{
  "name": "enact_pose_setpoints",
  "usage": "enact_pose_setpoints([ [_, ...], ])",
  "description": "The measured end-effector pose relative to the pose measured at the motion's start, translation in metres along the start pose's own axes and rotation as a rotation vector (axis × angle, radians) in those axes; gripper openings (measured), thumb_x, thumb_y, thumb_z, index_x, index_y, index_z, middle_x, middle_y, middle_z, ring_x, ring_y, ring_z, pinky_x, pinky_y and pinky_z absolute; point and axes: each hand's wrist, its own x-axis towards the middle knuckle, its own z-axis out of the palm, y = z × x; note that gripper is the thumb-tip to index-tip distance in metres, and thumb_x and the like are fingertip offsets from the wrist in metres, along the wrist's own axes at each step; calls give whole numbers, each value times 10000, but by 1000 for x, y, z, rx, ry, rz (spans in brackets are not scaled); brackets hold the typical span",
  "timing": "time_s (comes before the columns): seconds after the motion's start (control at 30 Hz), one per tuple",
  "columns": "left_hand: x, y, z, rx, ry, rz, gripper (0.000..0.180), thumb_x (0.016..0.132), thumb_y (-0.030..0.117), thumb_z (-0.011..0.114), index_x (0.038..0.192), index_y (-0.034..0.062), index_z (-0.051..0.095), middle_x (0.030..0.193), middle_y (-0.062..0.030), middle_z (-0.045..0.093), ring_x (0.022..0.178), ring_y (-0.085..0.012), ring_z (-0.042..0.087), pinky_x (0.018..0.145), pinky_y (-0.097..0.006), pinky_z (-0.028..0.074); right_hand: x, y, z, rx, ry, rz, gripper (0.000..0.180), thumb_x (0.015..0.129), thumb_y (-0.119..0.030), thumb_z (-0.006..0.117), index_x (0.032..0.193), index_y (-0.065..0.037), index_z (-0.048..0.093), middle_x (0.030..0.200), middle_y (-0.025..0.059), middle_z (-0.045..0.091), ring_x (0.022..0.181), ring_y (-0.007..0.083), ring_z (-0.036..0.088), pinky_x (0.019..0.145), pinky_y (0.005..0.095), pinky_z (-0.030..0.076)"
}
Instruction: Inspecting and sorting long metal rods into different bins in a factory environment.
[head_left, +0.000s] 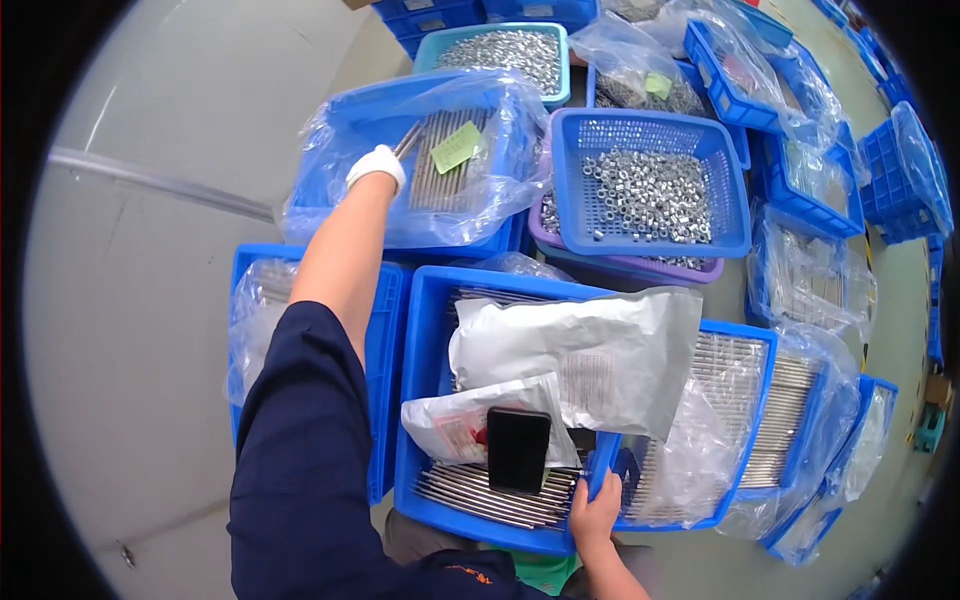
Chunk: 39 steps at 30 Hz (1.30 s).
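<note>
metal rods [408,139] jut from the closed, gloved left hand [376,170], while the right hand [596,505] grips the blue bin [425,340] by its rim, perhaps for steadiness.

A factory workshop area, stocked with parts in bulk.
Small metal parts [655,200] fill a blue perforated basket [570,190]; metal rods [432,180] lie in rows in a plastic-lined tub [345,135] to its left, more in a blue bin [480,537] below it. Stacked crates [893,180] stand well to its right, and bare grey floor [140,350] spreads beyond the tub on its left.
</note>
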Motion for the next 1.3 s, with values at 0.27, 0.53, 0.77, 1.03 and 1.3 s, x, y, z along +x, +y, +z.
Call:
enact_pose_setpoints([
  [0.27, 58, 17, 27, -58, 11, 21, 391, 740, 120, 482, 1109, 14, 406, 1093, -211, 504, 1041, -318, 484, 859, -383, 404, 3, -2, -2, 2, 2, 53, 366, 684, -84, 546, 1015, 46, 460, 753, 173, 452, 728, 347, 435, 649, 409, 356],
  [0.53, 106, 13, 65, -194, -65, 81, 483, 716, 139, 484, 1156, -3, 344, 1056, -223, 506, 995, -318, 510, 802, -364, 422, 5, -7, -2, -13, 1, 51, 267, 703, -98, 535, 921, 31, 453, 748, 180, 434, 691, 349, 426, 603, 399, 354],
  [0.77, 113, 15, 47, -238, -282, 207, 746, 646, 189, 636, 1240, -23, 238, 1149, -216, 447, 1033, -278, 484, 856, -335, 398, 7, -8, -2, -20, 18, 24, 247, 705, -102, 533, 903, 22, 451, 733, 173, 425, 677, 347, 424, 593, 398, 352],
  [1.03, 76, 5, 3, -355, -118, 457, 586, 704, 219, 563, 1215, 0, 376, 1158, -142, 478, 1043, -215, 472, 869, -283, 379, 3, -7, 0, -1, 48, -5, 323, 690, -89, 542, 989, 18, 487, 731, 163, 454, 694, 329, 449, 622, 397, 372],
  [1.3, -1, -2, -38, -292, 183, 756, 515, 725, 272, 543, 1167, 24, 447, 1154, -148, 489, 1053, -250, 473, 901, -317, 356, 1, 12, 2, 125, 32, 41, 354, 732, -199, 561, 998, 23, 492, 814, 186, 506, 784, 350, 487, 687, 413, 393],
])
